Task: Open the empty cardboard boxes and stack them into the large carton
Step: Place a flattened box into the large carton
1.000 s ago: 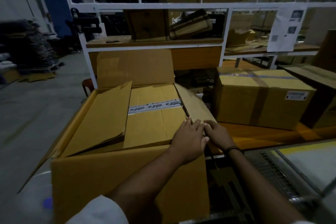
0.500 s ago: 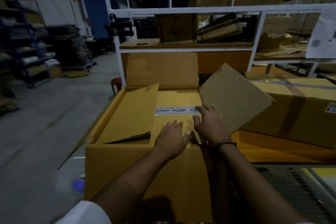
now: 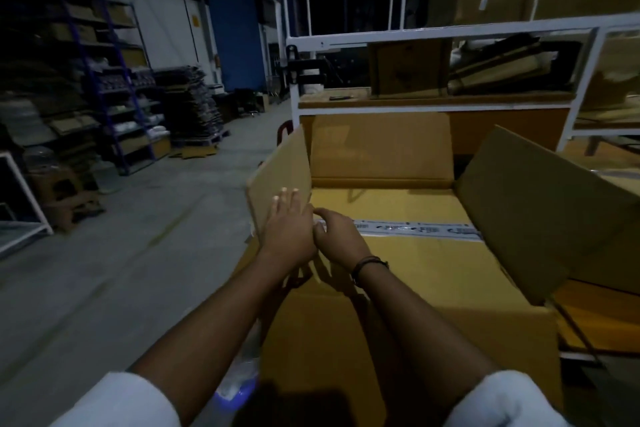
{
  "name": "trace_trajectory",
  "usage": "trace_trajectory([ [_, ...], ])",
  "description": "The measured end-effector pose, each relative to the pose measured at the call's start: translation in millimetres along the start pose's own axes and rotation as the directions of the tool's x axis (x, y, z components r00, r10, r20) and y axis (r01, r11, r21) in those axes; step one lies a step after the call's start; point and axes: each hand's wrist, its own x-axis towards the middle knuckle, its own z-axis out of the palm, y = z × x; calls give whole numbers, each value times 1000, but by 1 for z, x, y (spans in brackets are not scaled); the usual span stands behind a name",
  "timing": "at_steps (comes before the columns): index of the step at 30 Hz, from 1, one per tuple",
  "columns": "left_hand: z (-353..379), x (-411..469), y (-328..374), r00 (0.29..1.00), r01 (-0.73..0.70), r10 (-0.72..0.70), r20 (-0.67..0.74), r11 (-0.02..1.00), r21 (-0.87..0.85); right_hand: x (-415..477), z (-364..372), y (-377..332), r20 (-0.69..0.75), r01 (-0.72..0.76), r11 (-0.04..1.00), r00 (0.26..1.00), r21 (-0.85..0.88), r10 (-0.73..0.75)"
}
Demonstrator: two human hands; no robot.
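Note:
The large carton (image 3: 408, 340) stands in front of me with its flaps raised: left flap (image 3: 277, 180), back flap (image 3: 381, 146), right flap (image 3: 540, 211). Inside lies a flat brown box (image 3: 426, 267) with a strip of printed tape (image 3: 419, 228) across its top. My left hand (image 3: 289, 229) presses with straight fingers against the inner face of the left flap. Beside it, my right hand (image 3: 341, 239) curls its fingers over the left edge of the taped box, at the end of the tape.
A white metal rack (image 3: 433, 35) with cartons on its shelves stands behind the carton. An orange table top (image 3: 595, 315) shows at the right. Grey concrete floor (image 3: 121, 270) lies to the left, with blue shelving (image 3: 104, 80) and stacked flat cardboard (image 3: 194, 107) beyond.
Both hands slid left across the taped box. The left flap, lying inward before, now stands up against my left hand. The right flap rose earlier. The view turned left.

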Motion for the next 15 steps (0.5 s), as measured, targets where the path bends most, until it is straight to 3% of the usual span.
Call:
trace_trajectory([
  [3, 10, 1, -42, 994, 73, -75, 74, 997, 31, 16, 34, -21, 47, 5, 1000, 999, -12, -4],
  [9, 41, -12, -72, 988, 55, -75, 134, 987, 150, 22, 83, -30, 103, 3, 997, 995, -72, 4],
  [12, 57, -12, -85, 966, 162, -142, 215, 984, -75, 25, 89, -24, 71, 44, 983, 997, -179, -31],
  [15, 75, -13, -93, 939, 280, -168, 300, 880, -384, 27, 80, -17, 44, 67, 969, 997, -238, -58],
])
